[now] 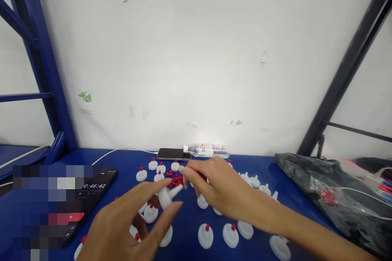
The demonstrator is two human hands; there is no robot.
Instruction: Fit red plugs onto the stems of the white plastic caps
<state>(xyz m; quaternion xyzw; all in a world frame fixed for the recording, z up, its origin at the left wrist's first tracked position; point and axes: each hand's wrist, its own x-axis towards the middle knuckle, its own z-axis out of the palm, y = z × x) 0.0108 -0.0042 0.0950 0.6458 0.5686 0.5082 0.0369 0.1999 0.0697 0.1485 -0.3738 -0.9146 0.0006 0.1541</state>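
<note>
My left hand (pixel 134 222) pinches a white nozzle cap (pixel 167 196) between thumb and fingers, its bare spout pointing right. My right hand (pixel 214 187) reaches in from the right, fingertips pinched together near a small pile of red tips (pixel 175 180); whether it holds one I cannot tell. Around both hands lie several white caps, some with red tips fitted, such as a capped one (pixel 205 235) near the front.
A phone showing a timer (pixel 92 195) lies at the left. Another phone (pixel 173 154) and a lying water bottle (pixel 206 150) rest against the wall. A dark plastic bag (pixel 321 187) sits at the right. Blue shelf uprights (pixel 39 57) stand left.
</note>
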